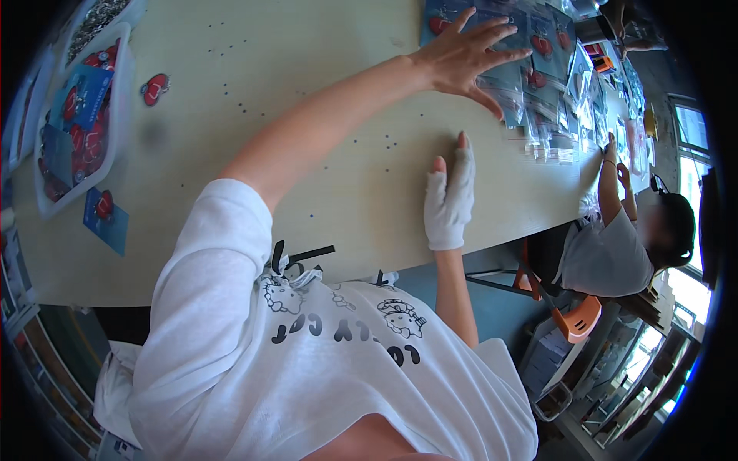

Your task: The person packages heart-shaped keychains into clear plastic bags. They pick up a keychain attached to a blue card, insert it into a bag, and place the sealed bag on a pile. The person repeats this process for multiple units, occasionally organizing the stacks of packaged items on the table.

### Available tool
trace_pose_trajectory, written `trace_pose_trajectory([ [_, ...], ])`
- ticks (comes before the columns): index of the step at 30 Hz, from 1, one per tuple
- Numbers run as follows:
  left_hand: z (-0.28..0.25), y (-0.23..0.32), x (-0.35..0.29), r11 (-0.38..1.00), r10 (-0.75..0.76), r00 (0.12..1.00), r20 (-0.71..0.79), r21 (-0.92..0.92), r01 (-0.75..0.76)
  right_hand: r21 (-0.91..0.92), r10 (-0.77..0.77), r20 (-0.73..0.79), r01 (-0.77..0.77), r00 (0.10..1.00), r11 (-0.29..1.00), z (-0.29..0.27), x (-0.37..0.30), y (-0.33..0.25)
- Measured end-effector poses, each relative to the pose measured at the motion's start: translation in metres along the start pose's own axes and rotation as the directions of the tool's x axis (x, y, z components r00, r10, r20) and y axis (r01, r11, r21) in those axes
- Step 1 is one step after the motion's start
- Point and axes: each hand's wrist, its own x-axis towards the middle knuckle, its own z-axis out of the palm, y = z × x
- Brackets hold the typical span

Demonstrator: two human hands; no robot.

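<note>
My left arm reaches across the table [307, 46] toward the far right. My bare left hand [470, 63] is open with its fingers spread, over the near edge of a pile of clear plastic bags [544, 96] that hold blue cards with red pieces. Whether its fingertips touch the bags I cannot tell. Nearer to me, my right hand [452, 200] wears a white glove with bare fingertips. It is at the tabletop with fingers stretched out and thumb apart, and nothing shows in it.
At the left a clear plastic bin [121, 58] holds red pieces and blue cards, beside a bin of small metal parts [94, 21]. A red piece [154, 90], a blue card [106, 221] and several small dark bits [390, 146] lie about. Another person [607, 257] sits at right, by an orange chair [578, 319].
</note>
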Motion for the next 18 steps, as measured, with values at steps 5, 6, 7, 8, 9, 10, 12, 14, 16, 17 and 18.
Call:
trace_pose_trajectory([
  [5, -0.134, -0.066, -0.045, 0.932, -0.301, 0.951, 0.07, -0.191, 0.309, 0.067, -0.202, 0.006, 0.201, 0.979, 0.977, 0.056, 0.044, -0.036],
  [6, -0.158, -0.074, -0.064, 0.864, -0.444, 0.889, 0.111, -0.21, 0.457, 0.075, -0.225, 0.015, 0.223, 0.974, 0.972, 0.064, 0.046, -0.041],
  [7, -0.185, -0.081, -0.087, 0.774, -0.582, 0.801, 0.143, -0.204, 0.599, 0.129, -0.291, 0.026, 0.285, 0.956, 0.95, 0.073, 0.05, -0.05],
  [8, -0.212, -0.088, -0.11, 0.714, -0.636, 0.755, 0.157, -0.25, 0.654, 0.187, -0.358, 0.031, 0.347, 0.933, 0.919, 0.084, 0.054, -0.06],
  [9, -0.238, -0.091, -0.134, 0.647, -0.688, 0.706, 0.168, -0.298, 0.701, 0.242, -0.428, 0.035, 0.408, 0.903, 0.88, 0.092, 0.058, -0.071],
  [10, -0.261, -0.089, -0.16, 0.602, -0.735, 0.662, 0.146, -0.308, 0.737, 0.313, -0.493, 0.066, 0.451, 0.868, 0.836, 0.1, 0.059, -0.089],
  [12, -0.281, -0.056, -0.201, 0.541, -0.79, 0.603, 0.106, -0.341, 0.769, 0.535, -0.434, 0.319, 0.218, 0.843, 0.816, 0.112, 0.059, -0.113],
  [14, -0.297, 0.011, -0.215, 0.552, -0.771, 0.615, 0.164, -0.307, 0.775, 0.755, -0.413, 0.364, -0.005, 0.835, 0.656, 0.118, 0.068, -0.131],
  [16, -0.306, 0.044, -0.218, 0.639, -0.712, 0.665, 0.224, -0.186, 0.747, 0.832, -0.627, 0.151, 0.244, 0.764, 0.498, 0.144, 0.126, -0.115],
  [17, -0.31, 0.048, -0.226, 0.698, -0.676, 0.701, 0.226, -0.108, 0.708, 0.865, -0.686, 0.09, 0.284, 0.722, 0.413, 0.159, 0.159, -0.11],
  [18, -0.313, 0.05, -0.234, 0.746, -0.642, 0.731, 0.232, -0.033, 0.666, 0.797, -0.678, 0.207, 0.28, 0.705, 0.535, 0.17, 0.192, -0.107],
])
